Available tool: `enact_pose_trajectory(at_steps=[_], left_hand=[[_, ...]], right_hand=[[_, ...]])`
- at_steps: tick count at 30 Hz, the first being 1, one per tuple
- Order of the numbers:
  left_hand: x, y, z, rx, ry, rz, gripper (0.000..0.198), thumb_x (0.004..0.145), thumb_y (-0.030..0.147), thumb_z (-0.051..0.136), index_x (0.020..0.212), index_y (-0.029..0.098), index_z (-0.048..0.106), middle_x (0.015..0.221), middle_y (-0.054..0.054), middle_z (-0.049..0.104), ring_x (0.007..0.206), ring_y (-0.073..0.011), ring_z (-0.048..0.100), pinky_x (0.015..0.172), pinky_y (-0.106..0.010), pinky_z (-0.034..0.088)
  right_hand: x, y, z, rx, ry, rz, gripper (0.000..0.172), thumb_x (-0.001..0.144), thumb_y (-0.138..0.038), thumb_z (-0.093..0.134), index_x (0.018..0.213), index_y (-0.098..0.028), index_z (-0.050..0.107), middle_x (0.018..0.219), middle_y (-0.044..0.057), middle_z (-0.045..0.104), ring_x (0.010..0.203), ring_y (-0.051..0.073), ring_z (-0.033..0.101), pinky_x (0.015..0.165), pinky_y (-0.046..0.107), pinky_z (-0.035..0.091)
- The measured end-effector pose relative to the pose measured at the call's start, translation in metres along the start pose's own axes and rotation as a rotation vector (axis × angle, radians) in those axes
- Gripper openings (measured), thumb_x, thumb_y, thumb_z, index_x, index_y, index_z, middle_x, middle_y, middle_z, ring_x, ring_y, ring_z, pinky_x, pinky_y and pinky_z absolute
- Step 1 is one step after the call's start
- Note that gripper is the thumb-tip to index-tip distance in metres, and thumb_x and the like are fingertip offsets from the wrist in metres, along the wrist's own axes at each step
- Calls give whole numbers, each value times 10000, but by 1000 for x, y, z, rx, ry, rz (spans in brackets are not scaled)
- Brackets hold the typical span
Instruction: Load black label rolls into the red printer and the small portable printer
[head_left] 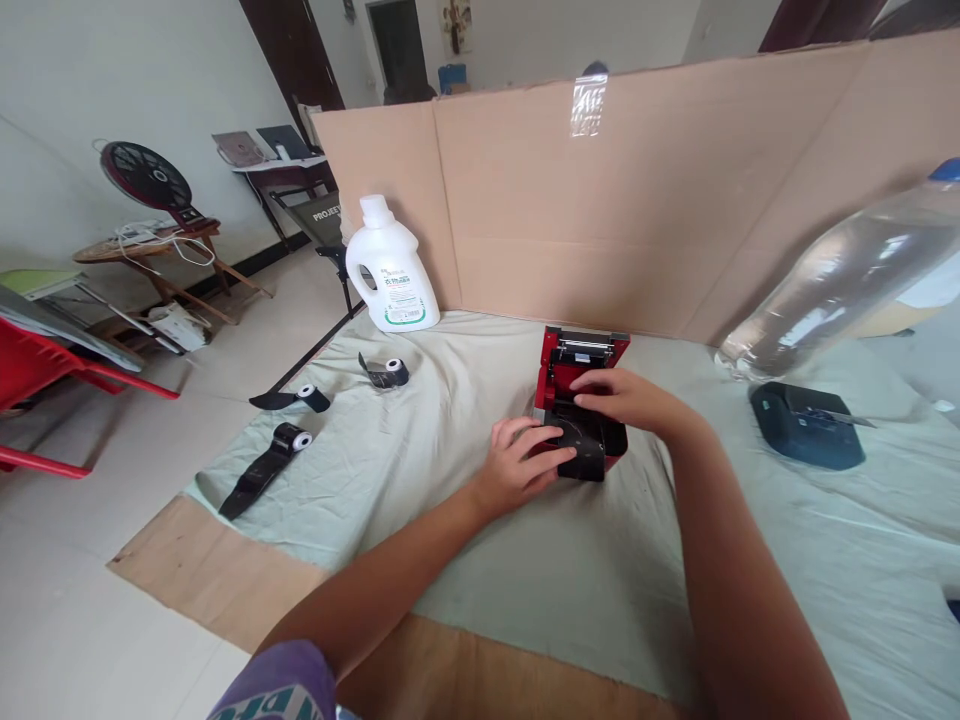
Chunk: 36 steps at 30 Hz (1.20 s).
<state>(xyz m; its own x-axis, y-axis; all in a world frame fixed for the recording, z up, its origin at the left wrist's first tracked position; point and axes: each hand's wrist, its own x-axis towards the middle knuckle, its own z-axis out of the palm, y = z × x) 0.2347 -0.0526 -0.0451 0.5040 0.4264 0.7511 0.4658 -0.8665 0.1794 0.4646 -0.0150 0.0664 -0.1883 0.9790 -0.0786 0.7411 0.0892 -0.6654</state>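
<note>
A small red and black printer [549, 378] stands on the cloth with its lid raised. A strip of black paper [589, 462] hangs out over its front. The fingers of my left hand [517, 462] are spread and rest on the printer's left side and the strip. From the right, my right hand [630, 400] reaches over the opened printer, its fingers stretched out toward the inside; the fingertips' exact contact is hard to make out. To the left lie three black paper rolls with white ends: a near roll [289, 440], a middle roll [313, 398] and a far roll [394, 373].
A white detergent bottle [394, 280] stands before the cardboard wall [525, 190]. At right, a large clear bottle [817, 285] leans by a dark flat object [806, 425]. Wrinkled pale cloth [480, 570] covers the wooden board [217, 560]. A fan [146, 175] stands beyond.
</note>
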Motion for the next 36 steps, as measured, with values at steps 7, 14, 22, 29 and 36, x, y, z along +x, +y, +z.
enact_pose_trajectory(at_steps=[7, 14, 22, 29, 36], left_hand=[[7, 1, -3, -42, 116, 38, 240, 965, 235, 554, 1041, 343, 754, 1147, 3, 726, 1084, -185, 540, 934, -359, 388], [5, -1, -7, -89, 152, 26, 251, 983, 260, 539, 1045, 362, 760, 1246, 4, 695, 1133, -186, 532, 992, -363, 383], [9, -11, -2, -151, -17, -238, 596, 926, 513, 593, 1459, 265, 494, 1518, -91, 490, 1424, -281, 395, 1155, -467, 338], [18, -19, -14, -154, -205, -332, 796, 850, 594, 635, 1514, 225, 394, 1543, -105, 457, 1481, -300, 334, 1229, -491, 246], [21, -20, -11, -227, -137, -292, 685, 828, 623, 653, 1379, 234, 531, 1464, -114, 536, 1372, -291, 478, 1193, -487, 311]], right_hand=[[13, 20, -8, 395, 780, 37, 381, 821, -574, 583, 930, -230, 703, 964, 53, 727, 922, 246, 633, 845, 396, 477], [-2, 29, 43, 522, 689, -146, 163, 775, -324, 547, 817, -233, 676, 1140, 55, 672, 1134, 257, 585, 959, 405, 459], [-19, 61, 80, 939, 470, -133, 681, 826, -364, 560, 1486, -369, 392, 1544, -11, 455, 1433, 261, 414, 1189, 463, 331], [-22, 53, 88, 1043, 418, -179, 579, 888, -424, 502, 1461, -357, 458, 1555, -48, 453, 1474, 266, 360, 1234, 482, 274], [-20, 55, 89, 1057, 463, -171, 585, 823, -387, 547, 1407, -362, 514, 1501, -52, 514, 1457, 275, 383, 1237, 479, 266]])
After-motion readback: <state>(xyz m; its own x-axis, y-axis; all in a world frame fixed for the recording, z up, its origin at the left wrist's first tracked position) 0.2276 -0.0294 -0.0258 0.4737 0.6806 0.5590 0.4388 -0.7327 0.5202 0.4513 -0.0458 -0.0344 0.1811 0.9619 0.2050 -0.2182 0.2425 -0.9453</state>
